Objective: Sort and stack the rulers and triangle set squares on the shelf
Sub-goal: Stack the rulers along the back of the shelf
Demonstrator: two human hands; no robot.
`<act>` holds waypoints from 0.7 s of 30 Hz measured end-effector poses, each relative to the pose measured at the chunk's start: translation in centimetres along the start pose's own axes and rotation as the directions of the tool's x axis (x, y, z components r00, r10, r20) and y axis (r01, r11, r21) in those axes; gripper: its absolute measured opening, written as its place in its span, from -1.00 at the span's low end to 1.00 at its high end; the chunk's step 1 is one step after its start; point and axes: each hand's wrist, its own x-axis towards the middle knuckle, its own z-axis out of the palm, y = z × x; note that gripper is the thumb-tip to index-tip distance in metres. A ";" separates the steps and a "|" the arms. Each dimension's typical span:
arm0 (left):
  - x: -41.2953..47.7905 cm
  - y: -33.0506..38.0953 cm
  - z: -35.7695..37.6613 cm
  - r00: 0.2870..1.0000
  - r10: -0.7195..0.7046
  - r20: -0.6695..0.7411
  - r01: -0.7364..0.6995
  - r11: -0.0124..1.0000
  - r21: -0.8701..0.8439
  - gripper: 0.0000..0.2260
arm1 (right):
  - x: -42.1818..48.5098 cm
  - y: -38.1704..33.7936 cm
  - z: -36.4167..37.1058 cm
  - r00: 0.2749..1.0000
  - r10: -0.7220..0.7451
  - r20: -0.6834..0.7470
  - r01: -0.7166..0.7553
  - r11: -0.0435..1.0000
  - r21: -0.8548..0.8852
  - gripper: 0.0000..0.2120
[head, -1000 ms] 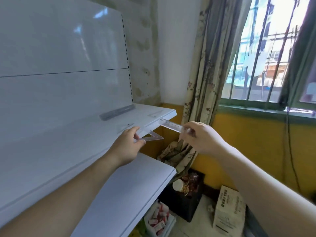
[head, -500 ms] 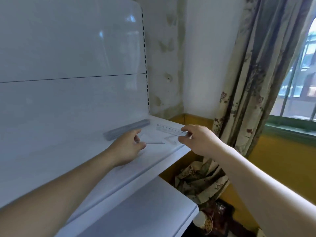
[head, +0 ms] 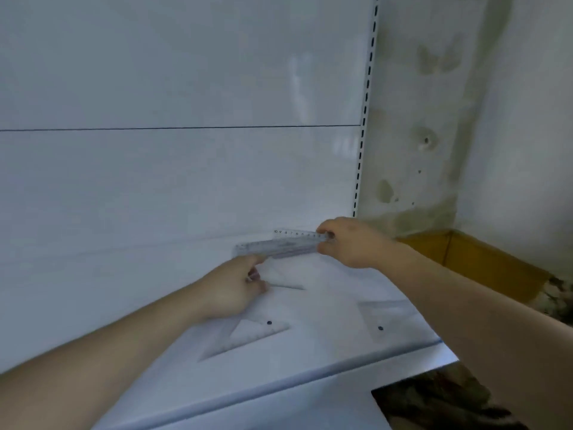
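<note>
We see the right hand [head: 350, 243] pinching the right end of one clear ruler [head: 294, 233]. The ruler hangs just above and a little behind the ruler stack [head: 273, 249], which lies on the shelf [head: 325, 336] close to the back panel [head: 186, 181]. The long axis of the clear ruler runs almost parallel to the stack, from the right hand toward the left, so the coming move is mainly a short lowering. We judge that the free left end must come down in line with the stack, otherwise the ruler will sit crooked.

The left hand [head: 226, 290] is just in front of the stack, with curled fingers. It seems to hold a small set square [head: 280, 279] by one corner, but the plastic is very faint here and we are not fully sure. Further in front of the stack a second set square [head: 251, 335] lies flat. A third set square [head: 383, 318] lies in front of the stack and to its right. The right hand is the nearer one for the stacking.
</note>
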 end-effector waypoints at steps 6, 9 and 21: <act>-0.2 0.3 0.8 0.985 -0.166 -0.040 0.164 0.986 -0.040 -0.57 | 5.1 0.3 1.5 0.976 -0.194 0.102 0.191 0.981 0.036 -0.56; -0.5 0.5 0.9 0.974 -0.211 -0.078 0.207 0.976 -0.062 -0.54 | 6.1 0.1 2.2 0.959 -0.247 0.143 0.246 0.969 0.023 -0.60; -6.9 0.6 0.3 0.950 -0.250 -0.188 0.251 0.968 -0.019 -0.55 | 3.1 -1.7 3.1 0.899 -0.436 -0.049 0.433 0.899 -0.063 -0.55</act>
